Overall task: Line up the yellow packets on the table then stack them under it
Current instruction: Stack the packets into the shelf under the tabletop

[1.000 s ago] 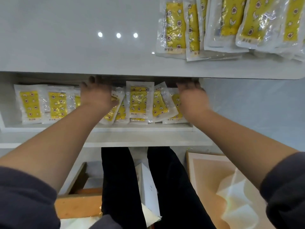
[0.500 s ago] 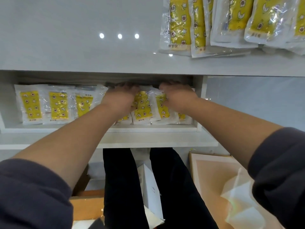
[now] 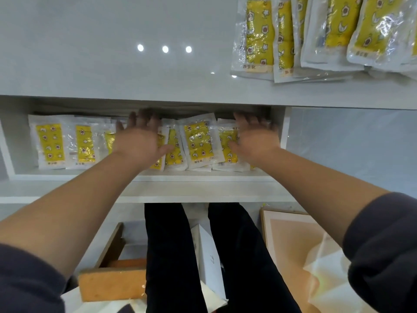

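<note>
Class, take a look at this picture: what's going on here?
A person reaches both arms into the shelf under the white table. The left hand and right hand rest open, fingers spread, on a loose, overlapping row of yellow packets there. Another batch of packets lies at the tabletop's far right.

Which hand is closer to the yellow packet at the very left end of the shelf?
Left. The left hand is a little way right of that end packet; the right hand is farther right, by the shelf's side wall.
</note>
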`<state>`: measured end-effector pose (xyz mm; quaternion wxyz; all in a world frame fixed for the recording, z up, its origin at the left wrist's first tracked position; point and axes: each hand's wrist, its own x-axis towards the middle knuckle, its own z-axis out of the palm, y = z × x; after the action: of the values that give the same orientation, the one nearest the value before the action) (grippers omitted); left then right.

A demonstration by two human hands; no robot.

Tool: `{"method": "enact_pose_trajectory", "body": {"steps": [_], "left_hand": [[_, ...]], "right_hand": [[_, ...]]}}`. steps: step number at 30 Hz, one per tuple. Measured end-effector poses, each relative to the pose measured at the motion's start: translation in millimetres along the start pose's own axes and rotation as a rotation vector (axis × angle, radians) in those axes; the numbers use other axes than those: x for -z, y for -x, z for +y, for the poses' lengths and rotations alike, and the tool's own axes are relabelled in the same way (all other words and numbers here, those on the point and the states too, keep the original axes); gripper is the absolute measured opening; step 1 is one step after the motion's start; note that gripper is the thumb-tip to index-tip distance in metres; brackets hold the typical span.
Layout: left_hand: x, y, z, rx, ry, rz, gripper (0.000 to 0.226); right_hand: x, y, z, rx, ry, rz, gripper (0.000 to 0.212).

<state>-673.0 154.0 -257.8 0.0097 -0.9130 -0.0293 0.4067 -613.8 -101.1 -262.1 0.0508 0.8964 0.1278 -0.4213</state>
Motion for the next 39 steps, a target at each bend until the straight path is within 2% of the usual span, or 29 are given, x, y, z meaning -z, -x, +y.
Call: {"method": "enact_pose_trajectory", "body": {"steps": [2, 6, 10, 13, 17, 21, 24, 30, 33, 36, 39], "left_hand": [[7, -8, 14, -0.082, 0.001, 0.023, 0.094], [18, -26, 54, -0.220, 0.067, -0.013, 0.099], [13, -30, 61, -0.371, -0.062, 0.025, 0.089], [5, -26, 48, -0.426, -0.145, 0.079, 0.094], [3, -19, 23, -0.378, -0.051, 0.082, 0.100], [-8, -7, -27, -0.201, 0.019, 0.028, 0.116], [-18, 3, -49, -0.124, 0.015, 0.005, 0.116], [-21, 7, -69, -0.083, -0.088, -0.010, 0.118], [-22, 1, -74, -0.070, -0.100, 0.014, 0.113], [-28, -4, -77, -0.014, -0.077, 0.048, 0.106], [-32, -2, -77, -0.038, -0.090, 0.086, 0.116]], "right_hand": [[9, -6, 2, 0.000, -0.029, -0.033, 0.083], [9, -7, 4, 0.148, 0.067, -0.107, 0.097], [-1, -4, 11, 0.215, 0.190, -0.054, 0.104], [-6, -3, 10, 0.222, 0.193, -0.004, 0.106], [-13, 2, -1, 0.207, 0.171, 0.049, 0.103], [-9, 4, -4, 0.131, 0.137, 0.042, 0.100], [-4, 2, -13, 0.156, 0.101, 0.069, 0.107], [5, -11, -47, 0.281, 0.040, 0.005, 0.114], [3, -20, -68, 0.326, 0.063, -0.010, 0.116], [-4, -22, -85, 0.265, 0.067, 0.006, 0.108], [-8, -19, -96, 0.232, 0.050, 0.060, 0.101]]}}
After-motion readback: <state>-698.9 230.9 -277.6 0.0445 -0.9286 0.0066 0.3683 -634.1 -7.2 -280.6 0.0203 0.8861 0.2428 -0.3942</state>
